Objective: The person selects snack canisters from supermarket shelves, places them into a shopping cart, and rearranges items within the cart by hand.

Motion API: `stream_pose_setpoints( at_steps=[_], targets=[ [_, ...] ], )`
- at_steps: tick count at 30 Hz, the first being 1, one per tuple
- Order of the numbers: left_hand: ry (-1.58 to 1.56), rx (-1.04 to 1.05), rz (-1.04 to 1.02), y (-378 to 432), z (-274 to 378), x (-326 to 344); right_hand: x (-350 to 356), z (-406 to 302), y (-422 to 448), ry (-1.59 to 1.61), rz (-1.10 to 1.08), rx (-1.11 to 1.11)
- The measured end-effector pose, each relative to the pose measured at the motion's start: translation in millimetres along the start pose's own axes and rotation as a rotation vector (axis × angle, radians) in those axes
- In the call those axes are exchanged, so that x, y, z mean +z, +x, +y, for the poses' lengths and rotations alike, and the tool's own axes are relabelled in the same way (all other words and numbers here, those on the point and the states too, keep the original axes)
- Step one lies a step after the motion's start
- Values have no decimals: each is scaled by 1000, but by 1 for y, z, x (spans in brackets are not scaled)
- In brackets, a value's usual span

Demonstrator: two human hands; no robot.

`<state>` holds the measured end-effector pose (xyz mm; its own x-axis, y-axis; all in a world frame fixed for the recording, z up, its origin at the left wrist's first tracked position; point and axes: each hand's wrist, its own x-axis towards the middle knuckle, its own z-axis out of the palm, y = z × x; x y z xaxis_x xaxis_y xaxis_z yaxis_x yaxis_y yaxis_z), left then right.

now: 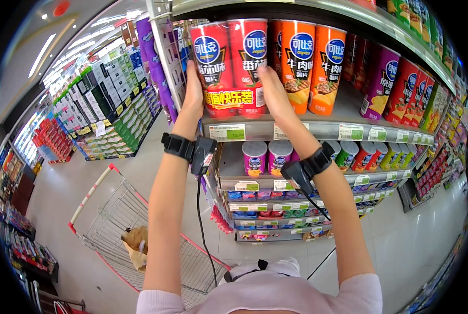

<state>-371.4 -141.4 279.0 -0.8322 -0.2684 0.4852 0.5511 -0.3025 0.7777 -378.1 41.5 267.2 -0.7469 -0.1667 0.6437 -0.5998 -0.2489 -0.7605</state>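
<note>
Two red cans of potato chips (229, 74), bundled side by side by a red-and-yellow printed band, stand upright between my hands at the front of an upper shelf. My left hand (194, 88) presses their left side. On the right side, my right hand (272, 88) grips the pack, its thumb over the front of the right can. Orange chip cans (297, 66) stand just right of it in a similar pair. Whether the pack's base rests on the shelf or is slightly raised, I cannot tell.
Shelf edges (324, 130) with price tags run below my hands. Smaller chip cans (254, 159) fill the shelf underneath. Purple and red cans (380, 82) stand farther right. At my left is a wire shopping cart (112, 212) holding a brown item (136, 245). Stacked cartons (112, 133) stand beyond it.
</note>
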Motion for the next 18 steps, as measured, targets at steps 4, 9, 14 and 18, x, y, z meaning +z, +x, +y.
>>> stream_pose_setpoints(
  at_steps=[4, 9, 14, 18],
  targets=[
    [254, 138, 59, -39, 22, 15, -21, -24, -48, -184, -100, -197],
    [549, 632, 192, -82, 27, 41, -100, -48, -64, -345, 88, -359],
    [660, 626, 3, -102, -10, 84, -168, -23, -29, -337, 207, -217],
    [788, 551, -135, -111, -47, 126, -183, -21, -21, -299, 132, -83]
  ],
)
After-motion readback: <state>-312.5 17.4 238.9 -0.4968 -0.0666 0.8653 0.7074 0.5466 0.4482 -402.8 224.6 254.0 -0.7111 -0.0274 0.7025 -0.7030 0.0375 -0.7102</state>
